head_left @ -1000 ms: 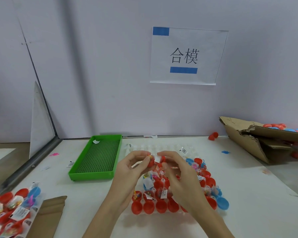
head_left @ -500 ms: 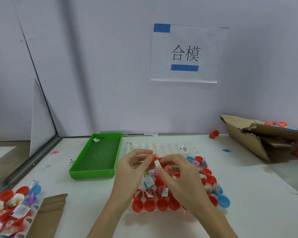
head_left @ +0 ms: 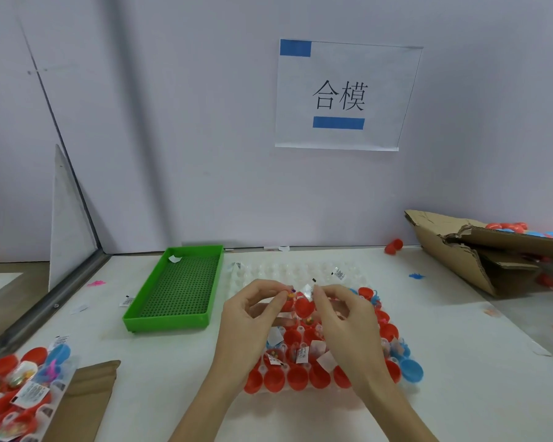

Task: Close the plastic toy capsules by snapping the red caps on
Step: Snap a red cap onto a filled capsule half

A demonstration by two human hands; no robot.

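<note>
A small red plastic toy capsule hung above the clear moulded tray of red capsules, pinched between left hand and right hand, fingertips curled around it. A green plastic tray lay left.

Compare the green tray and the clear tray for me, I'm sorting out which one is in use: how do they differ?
The green tray is opaque with a flat dotted floor; the clear tray is see-through with round cups. The green tray holds only a paper scrap; the clear tray's near rows are full of red caps. Both hands work over the clear tray, none over the green. Both lie flat on the table.
</note>
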